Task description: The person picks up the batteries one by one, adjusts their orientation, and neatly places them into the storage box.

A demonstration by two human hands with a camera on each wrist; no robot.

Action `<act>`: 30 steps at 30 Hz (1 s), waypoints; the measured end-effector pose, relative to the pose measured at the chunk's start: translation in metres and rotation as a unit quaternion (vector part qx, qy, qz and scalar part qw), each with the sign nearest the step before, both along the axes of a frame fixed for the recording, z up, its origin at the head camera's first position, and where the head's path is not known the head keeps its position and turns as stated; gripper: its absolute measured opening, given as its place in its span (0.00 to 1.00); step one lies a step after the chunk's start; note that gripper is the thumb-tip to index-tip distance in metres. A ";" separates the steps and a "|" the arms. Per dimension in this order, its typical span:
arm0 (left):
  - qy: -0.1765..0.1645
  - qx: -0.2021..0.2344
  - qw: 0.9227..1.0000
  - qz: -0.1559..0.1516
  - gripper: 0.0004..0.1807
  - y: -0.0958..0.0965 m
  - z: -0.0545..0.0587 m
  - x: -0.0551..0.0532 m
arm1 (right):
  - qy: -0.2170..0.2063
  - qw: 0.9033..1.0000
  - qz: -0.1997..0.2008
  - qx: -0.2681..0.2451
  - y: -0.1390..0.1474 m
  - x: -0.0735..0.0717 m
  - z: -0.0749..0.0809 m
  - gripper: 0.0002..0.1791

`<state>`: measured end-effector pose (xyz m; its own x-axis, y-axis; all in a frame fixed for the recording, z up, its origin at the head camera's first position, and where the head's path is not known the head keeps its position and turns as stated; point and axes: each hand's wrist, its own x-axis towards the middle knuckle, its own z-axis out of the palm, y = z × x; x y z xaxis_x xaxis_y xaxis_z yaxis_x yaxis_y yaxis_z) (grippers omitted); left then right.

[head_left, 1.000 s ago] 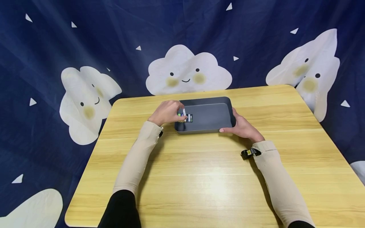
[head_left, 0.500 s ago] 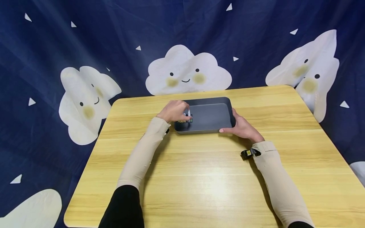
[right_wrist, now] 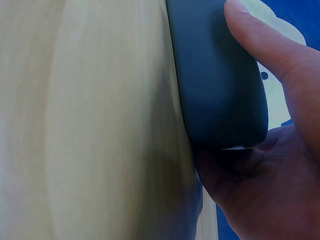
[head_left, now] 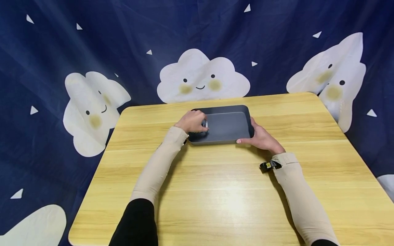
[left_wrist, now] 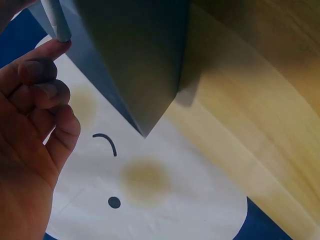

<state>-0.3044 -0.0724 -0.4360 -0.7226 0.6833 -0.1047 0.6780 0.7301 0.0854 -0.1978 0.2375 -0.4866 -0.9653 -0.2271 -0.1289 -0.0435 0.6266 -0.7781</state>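
A dark grey rectangular tray (head_left: 229, 125) sits toward the back of the table. My left hand (head_left: 193, 121) is over its left end and pinches a slim white cylinder, which looks like a battery (head_left: 206, 124), held upright between thumb and finger. In the left wrist view the lower end of this white battery (left_wrist: 56, 22) meets a fingertip. Beneath the left hand lies a row of small batteries (head_left: 197, 132), mostly hidden by it. At the tray's front right corner, my right hand (head_left: 263, 137) grips the tray, thumb along the front wall and fingers around the right end.
The light wooden table (head_left: 209, 191) extends in front of the tray and to both sides. Behind it hangs a dark blue curtain (head_left: 129, 30) with white cloud faces. A small black camera (head_left: 267, 166) is on the right wrist.
The left hand has moved right and slightly lower with the white battery, and now covers most of the battery row. The right hand and the tray have stayed in place.
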 end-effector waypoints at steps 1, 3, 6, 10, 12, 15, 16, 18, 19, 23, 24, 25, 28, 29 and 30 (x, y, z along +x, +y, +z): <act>0.001 -0.002 1.000 -0.002 0.21 0.001 -0.001 -0.001 | -0.001 1.000 0.001 0.001 0.000 0.000 0.000 0.78; 0.005 -0.003 1.000 -0.007 0.20 0.002 -0.004 -0.002 | 0.001 1.000 0.001 -0.001 0.000 0.000 0.000 0.77; 0.014 -0.001 1.000 -0.011 0.19 0.003 -0.007 -0.003 | 0.003 1.000 0.002 -0.004 0.000 -0.001 -0.001 0.77; 0.015 0.001 1.000 -0.013 0.18 0.004 -0.010 -0.003 | -0.002 1.000 0.001 0.000 0.000 -0.001 0.000 0.78; 0.011 -0.004 1.000 -0.012 0.18 0.004 -0.012 -0.004 | -0.006 1.000 0.001 0.001 -0.001 -0.001 0.000 0.78; 0.006 -0.009 1.000 -0.011 0.19 0.004 -0.015 -0.004 | -0.006 1.000 -0.001 0.003 -0.001 0.000 0.000 0.78; 0.005 -0.010 1.000 -0.011 0.20 0.004 -0.016 -0.005 | -0.004 1.000 -0.002 0.001 -0.002 0.000 0.000 0.77; 0.003 -0.010 1.000 -0.010 0.21 0.004 -0.017 -0.006 | 0.000 1.000 -0.003 0.000 -0.002 0.000 0.000 0.77; 0.003 -0.009 1.000 -0.011 0.21 0.005 -0.018 -0.006 | 0.001 1.000 -0.004 -0.001 -0.002 -0.001 0.000 0.76; -0.003 -0.010 1.000 -0.011 0.23 0.005 -0.019 -0.007 | 0.002 1.000 -0.004 -0.003 -0.002 -0.001 -0.001 0.77; -0.005 -0.011 1.000 -0.010 0.23 0.006 -0.019 -0.007 | 0.001 1.000 -0.006 -0.004 -0.002 -0.001 -0.001 0.77; -0.007 -0.012 1.000 -0.008 0.23 0.006 -0.019 -0.007 | 0.000 1.000 -0.006 -0.003 -0.001 -0.001 -0.001 0.77; -0.016 -0.015 1.000 -0.006 0.24 0.006 -0.020 -0.006 | 0.000 1.000 -0.002 -0.004 -0.001 -0.001 -0.001 0.77; -0.019 -0.016 1.000 -0.006 0.24 0.006 -0.020 -0.006 | -0.001 1.000 -0.003 -0.004 -0.001 -0.001 -0.001 0.77; -0.020 -0.016 1.000 -0.006 0.24 0.006 -0.020 -0.006 | -0.001 1.000 -0.003 -0.005 0.000 -0.001 -0.001 0.77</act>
